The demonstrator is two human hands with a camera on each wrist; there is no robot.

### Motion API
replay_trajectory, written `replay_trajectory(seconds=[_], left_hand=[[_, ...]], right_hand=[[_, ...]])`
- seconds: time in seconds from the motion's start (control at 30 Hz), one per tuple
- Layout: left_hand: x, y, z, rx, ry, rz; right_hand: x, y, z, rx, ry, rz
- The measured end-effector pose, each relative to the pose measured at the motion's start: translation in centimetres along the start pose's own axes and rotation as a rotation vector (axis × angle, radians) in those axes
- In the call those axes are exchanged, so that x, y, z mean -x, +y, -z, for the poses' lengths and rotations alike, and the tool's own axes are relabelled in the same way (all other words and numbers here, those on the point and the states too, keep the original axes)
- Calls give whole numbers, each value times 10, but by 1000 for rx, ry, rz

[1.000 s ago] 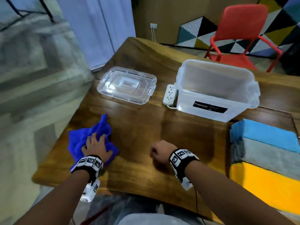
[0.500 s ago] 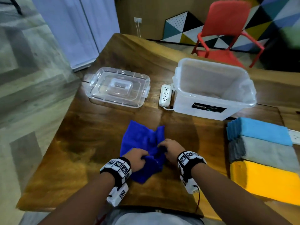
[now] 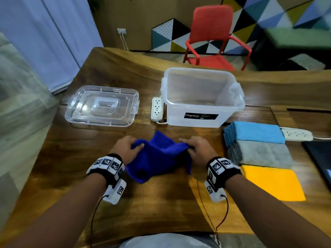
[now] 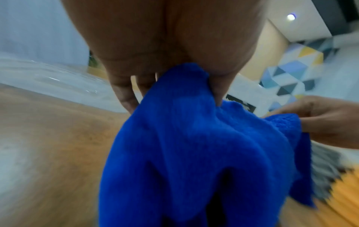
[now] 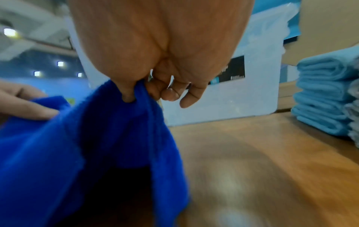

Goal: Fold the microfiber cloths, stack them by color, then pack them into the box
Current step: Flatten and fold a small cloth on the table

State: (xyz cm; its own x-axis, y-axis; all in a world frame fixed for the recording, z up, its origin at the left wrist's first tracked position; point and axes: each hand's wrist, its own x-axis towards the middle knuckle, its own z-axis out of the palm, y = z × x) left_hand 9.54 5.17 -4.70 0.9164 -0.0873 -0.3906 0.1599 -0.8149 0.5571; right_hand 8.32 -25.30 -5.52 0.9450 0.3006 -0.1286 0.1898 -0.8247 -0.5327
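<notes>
Two hands pinch one dark blue cloth at table centre, near side of box: left hand & right hand each on an edge, prob. to spread before folding. Folded stacks wait at right; box looks empty.

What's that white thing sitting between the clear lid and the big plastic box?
A white power strip lies on the table between the lid and the box, close against the box's side. The head view shows it.
</notes>
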Motion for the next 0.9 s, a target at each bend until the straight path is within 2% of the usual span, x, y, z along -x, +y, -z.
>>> replay_trajectory(seconds=[0.1, 0.17, 0.27, 0.33, 0.4, 0.53, 0.6, 0.67, 0.7, 0.77, 0.83, 0.9], left_hand=[[0, 16, 21, 309, 267, 29], [2, 34, 38, 410, 404, -29], [3, 51, 59, 548, 515, -77], [3, 49, 63, 534, 484, -59], [4, 43, 60, 400, 420, -62], [8, 37, 28, 44, 159, -24], [18, 52, 7, -49, 86, -165], [29, 80, -10, -13, 47, -337], [30, 92, -17, 19, 37, -382], [26, 109, -24, 92, 78, -384], [19, 117, -21, 95, 171, -322], [13, 113, -11, -47, 250, -237]], right_hand=[[-11, -5, 40, -86, 168, 3], [-16, -8, 63, -152, 238, -45], [-19, -7, 87, -249, 304, -142], [-17, -6, 95, -281, 331, -133], [-14, -5, 96, -235, 311, -101], [-9, -7, 84, -64, 120, -39], [-7, -18, 78, 4, 67, 50], [-8, -35, 76, -4, 39, 150], [-9, -43, 77, -15, 33, 185], [-12, -56, 84, -63, 78, 222], [-15, -60, 96, -126, 192, 228], [-18, -58, 111, -156, 322, 224]])
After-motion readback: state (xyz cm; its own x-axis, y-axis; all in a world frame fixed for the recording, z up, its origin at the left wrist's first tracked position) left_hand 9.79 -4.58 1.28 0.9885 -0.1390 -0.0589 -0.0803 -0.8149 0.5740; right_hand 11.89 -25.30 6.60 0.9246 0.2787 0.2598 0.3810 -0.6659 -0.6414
